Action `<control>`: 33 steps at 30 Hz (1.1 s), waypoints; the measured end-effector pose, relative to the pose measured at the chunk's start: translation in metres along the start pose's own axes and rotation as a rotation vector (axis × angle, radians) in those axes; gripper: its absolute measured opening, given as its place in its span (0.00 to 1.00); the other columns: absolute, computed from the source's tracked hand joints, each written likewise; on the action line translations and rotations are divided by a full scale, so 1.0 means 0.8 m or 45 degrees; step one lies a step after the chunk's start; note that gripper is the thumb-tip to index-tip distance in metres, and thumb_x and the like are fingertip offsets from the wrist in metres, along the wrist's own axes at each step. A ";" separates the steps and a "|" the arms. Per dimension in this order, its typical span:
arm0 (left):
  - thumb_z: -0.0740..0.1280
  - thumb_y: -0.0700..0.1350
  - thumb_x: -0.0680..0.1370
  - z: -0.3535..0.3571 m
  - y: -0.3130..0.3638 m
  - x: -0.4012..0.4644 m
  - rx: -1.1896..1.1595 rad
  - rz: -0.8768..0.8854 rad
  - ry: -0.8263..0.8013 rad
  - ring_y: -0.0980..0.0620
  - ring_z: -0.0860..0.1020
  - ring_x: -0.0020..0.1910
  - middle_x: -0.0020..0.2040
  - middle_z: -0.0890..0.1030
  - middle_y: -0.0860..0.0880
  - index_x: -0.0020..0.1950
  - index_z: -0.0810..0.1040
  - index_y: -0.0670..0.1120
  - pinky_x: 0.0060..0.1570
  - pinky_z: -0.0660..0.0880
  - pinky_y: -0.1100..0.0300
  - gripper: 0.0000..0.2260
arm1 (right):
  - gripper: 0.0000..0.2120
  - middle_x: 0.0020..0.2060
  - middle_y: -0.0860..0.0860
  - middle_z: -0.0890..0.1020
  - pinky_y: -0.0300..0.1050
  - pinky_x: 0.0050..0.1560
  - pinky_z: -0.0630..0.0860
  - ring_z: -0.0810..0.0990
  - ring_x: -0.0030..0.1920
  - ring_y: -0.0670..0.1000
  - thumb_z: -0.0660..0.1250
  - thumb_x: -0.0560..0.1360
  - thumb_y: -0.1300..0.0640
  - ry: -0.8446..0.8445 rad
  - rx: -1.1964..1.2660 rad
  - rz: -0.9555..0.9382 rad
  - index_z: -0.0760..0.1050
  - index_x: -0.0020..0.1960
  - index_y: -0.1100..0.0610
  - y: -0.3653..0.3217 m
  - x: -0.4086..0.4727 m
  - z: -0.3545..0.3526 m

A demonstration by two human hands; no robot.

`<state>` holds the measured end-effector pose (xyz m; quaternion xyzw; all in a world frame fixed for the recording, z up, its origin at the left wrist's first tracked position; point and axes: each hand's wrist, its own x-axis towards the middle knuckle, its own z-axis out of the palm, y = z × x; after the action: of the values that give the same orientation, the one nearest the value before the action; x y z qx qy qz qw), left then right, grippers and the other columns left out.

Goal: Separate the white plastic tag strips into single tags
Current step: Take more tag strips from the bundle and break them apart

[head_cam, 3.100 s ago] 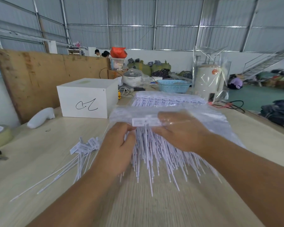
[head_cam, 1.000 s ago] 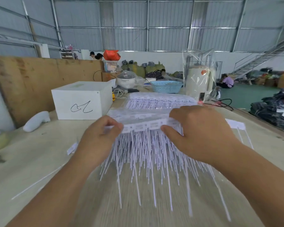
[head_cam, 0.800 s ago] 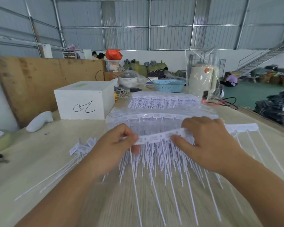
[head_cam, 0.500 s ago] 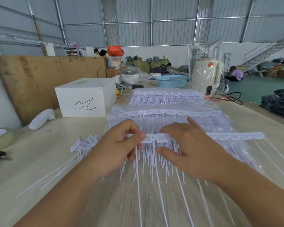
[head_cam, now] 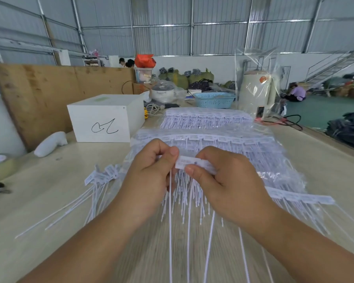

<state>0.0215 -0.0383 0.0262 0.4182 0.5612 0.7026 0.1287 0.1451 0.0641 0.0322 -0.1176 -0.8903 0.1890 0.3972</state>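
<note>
Your left hand (head_cam: 151, 170) pinches the end tag of the strip (head_cam: 194, 163), its tail hanging straight down, while your right hand (head_cam: 223, 180) grips the strip just beside it, above the table (head_cam: 29, 252). The loose tails below are tangled with those of the bagged strips (head_cam: 223, 144) behind, so a hard pull may drag neighbours along or snap a tail. Twist too far from the joint and two tags may come off together. The strip's far end (head_cam: 307, 199) trails right and could snag. Finished tags (head_cam: 102, 176) lie left; a careless drop would scatter them.
</note>
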 end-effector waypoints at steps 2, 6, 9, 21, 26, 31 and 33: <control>0.66 0.45 0.79 0.008 0.003 0.000 -0.062 -0.034 0.102 0.53 0.67 0.23 0.24 0.70 0.53 0.30 0.72 0.52 0.28 0.65 0.59 0.17 | 0.16 0.26 0.45 0.71 0.45 0.28 0.65 0.72 0.27 0.50 0.60 0.75 0.43 0.060 -0.062 0.006 0.75 0.42 0.56 -0.006 -0.003 0.002; 0.61 0.42 0.82 -0.016 0.013 0.013 -0.376 -0.248 0.351 0.56 0.65 0.21 0.26 0.71 0.52 0.37 0.68 0.47 0.22 0.66 0.64 0.13 | 0.14 0.25 0.48 0.73 0.45 0.25 0.68 0.73 0.25 0.52 0.63 0.76 0.47 0.230 -0.071 -0.029 0.76 0.43 0.58 -0.012 -0.006 -0.005; 0.62 0.43 0.81 -0.025 0.013 0.009 -0.169 -0.238 0.182 0.53 0.64 0.22 0.27 0.73 0.50 0.36 0.72 0.46 0.22 0.67 0.63 0.13 | 0.16 0.25 0.48 0.74 0.46 0.26 0.68 0.72 0.26 0.50 0.61 0.76 0.44 0.133 -0.002 -0.036 0.76 0.44 0.57 -0.014 -0.008 -0.009; 0.65 0.54 0.74 -0.005 -0.005 -0.010 0.218 -0.102 -0.435 0.48 0.72 0.29 0.32 0.75 0.44 0.42 0.79 0.48 0.33 0.70 0.55 0.11 | 0.23 0.26 0.44 0.75 0.35 0.31 0.68 0.75 0.28 0.42 0.66 0.75 0.44 -0.274 0.180 0.025 0.63 0.67 0.45 0.010 -0.012 0.001; 0.64 0.51 0.74 -0.011 -0.006 -0.004 0.131 -0.156 -0.445 0.45 0.72 0.31 0.34 0.75 0.39 0.40 0.79 0.44 0.30 0.69 0.60 0.11 | 0.25 0.31 0.42 0.79 0.32 0.31 0.67 0.74 0.28 0.41 0.70 0.75 0.46 -0.423 0.350 0.075 0.66 0.69 0.47 0.019 -0.009 -0.007; 0.62 0.52 0.75 -0.010 -0.011 -0.006 0.271 -0.107 -0.410 0.48 0.73 0.28 0.31 0.77 0.47 0.40 0.80 0.49 0.29 0.70 0.60 0.11 | 0.21 0.26 0.45 0.70 0.43 0.31 0.64 0.67 0.26 0.43 0.64 0.77 0.42 -0.621 0.262 0.125 0.77 0.45 0.61 0.022 -0.007 -0.016; 0.63 0.52 0.75 -0.005 -0.011 -0.007 0.268 -0.080 -0.336 0.51 0.72 0.26 0.30 0.76 0.47 0.39 0.80 0.51 0.28 0.69 0.61 0.10 | 0.20 0.24 0.44 0.69 0.44 0.31 0.64 0.67 0.26 0.44 0.65 0.77 0.42 -0.519 0.208 0.128 0.74 0.39 0.58 0.017 -0.006 -0.016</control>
<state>0.0191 -0.0414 0.0156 0.5003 0.6226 0.5746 0.1787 0.1590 0.0778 0.0312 -0.0886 -0.9269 0.3000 0.2072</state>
